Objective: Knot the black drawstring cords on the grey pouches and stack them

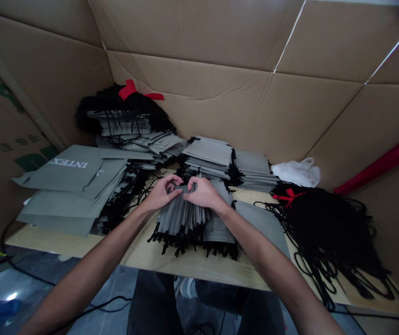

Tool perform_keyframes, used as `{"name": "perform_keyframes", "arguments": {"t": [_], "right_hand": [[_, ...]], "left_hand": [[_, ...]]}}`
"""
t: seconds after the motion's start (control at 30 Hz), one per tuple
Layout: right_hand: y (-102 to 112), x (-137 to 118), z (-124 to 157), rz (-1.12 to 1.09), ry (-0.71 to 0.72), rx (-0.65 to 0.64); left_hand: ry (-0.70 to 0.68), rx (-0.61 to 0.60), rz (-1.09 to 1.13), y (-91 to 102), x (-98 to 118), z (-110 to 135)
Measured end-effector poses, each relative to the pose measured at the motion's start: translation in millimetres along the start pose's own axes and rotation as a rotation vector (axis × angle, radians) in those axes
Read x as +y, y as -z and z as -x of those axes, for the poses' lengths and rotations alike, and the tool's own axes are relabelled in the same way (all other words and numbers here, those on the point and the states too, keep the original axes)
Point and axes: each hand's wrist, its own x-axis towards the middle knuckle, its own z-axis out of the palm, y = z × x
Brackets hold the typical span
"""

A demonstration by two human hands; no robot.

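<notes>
A fanned bundle of grey drawstring pouches [181, 218] lies on the wooden table [185, 265], black cord ends spilling toward the front edge. My left hand [160, 191] pinches the far edge of the bundle, fingers curled closed on it. Right beside it, my right hand [202, 191] grips the same far edge, its fingers bent over the pouch tops. The two hands almost touch above the bundle.
Larger grey bags printed INTEX [73, 179] are stacked at left. More grey pouch stacks [230, 163] sit behind, another pile with a red tie [125, 116] at back left. A heap of black cords [325, 228] lies at right, near a white plastic bag [297, 172]. Cardboard walls surround.
</notes>
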Motion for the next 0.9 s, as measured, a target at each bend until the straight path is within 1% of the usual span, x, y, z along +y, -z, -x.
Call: {"name": "perform_keyframes", "arguments": {"t": [0.17, 0.37, 0.6, 0.9], "right_hand": [[4, 3, -2, -0.016, 0.006, -0.013], [0, 1, -1, 0.02, 0.023, -0.037], [-11, -12, 4, 0.126, -0.027, -0.03], [-17, -15, 1, 0.214, -0.08, -0.062]], "left_hand": [[0.016, 0.052, 0.01, 1.9, -2, -2], [0.023, 0.024, -0.005, 2.0, -4, -1], [0.041, -0.01, 0.01, 2.2, -8, -1], [0.051, -0.029, 0.02, 3.4, -10, -2]]}}
